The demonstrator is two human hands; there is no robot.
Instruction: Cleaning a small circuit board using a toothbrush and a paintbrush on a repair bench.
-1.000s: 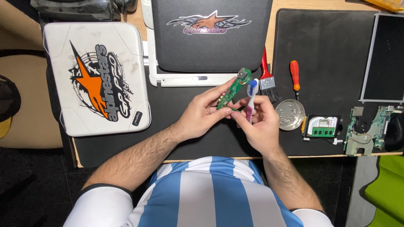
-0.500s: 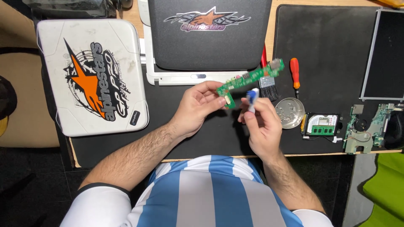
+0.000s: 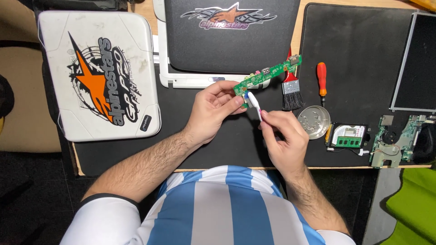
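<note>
The left hand (image 3: 213, 111) pinches the near-left end of a narrow green circuit board (image 3: 267, 76) between thumb and fingertips, holding it above the black mat (image 3: 359, 50) so that it slants away to the far right. The right hand (image 3: 284, 140) is closed around the handle of a small white toothbrush (image 3: 253, 102), thumb and forefinger pressed on the shaft, and the brush head with its blue bristles touches the board right beside the left fingertips. Both forearms run back toward the blue-and-white striped shirt (image 3: 227, 208) at the near edge.

Just right of the board's far end lies a paintbrush (image 3: 290, 93) with black bristles and a red handle, partly hidden behind the board. To its right, a screwdriver (image 3: 322, 81) with an orange-red handle lies on the mat, pointing toward the near side. Nearer, just right of the right hand, sits a round metal dish (image 3: 314, 122) holding small screws, and beside it a black drive with a green memory module (image 3: 348, 136) on top. A larger green board with a fan (image 3: 393, 140) lies further right. Far right rests a flat display panel (image 3: 418, 63). Beyond the hands sits a dark laptop lid on a white base (image 3: 227, 41), and to the far left a white laptop cover (image 3: 102, 75) with an orange-and-black star graphic.
</note>
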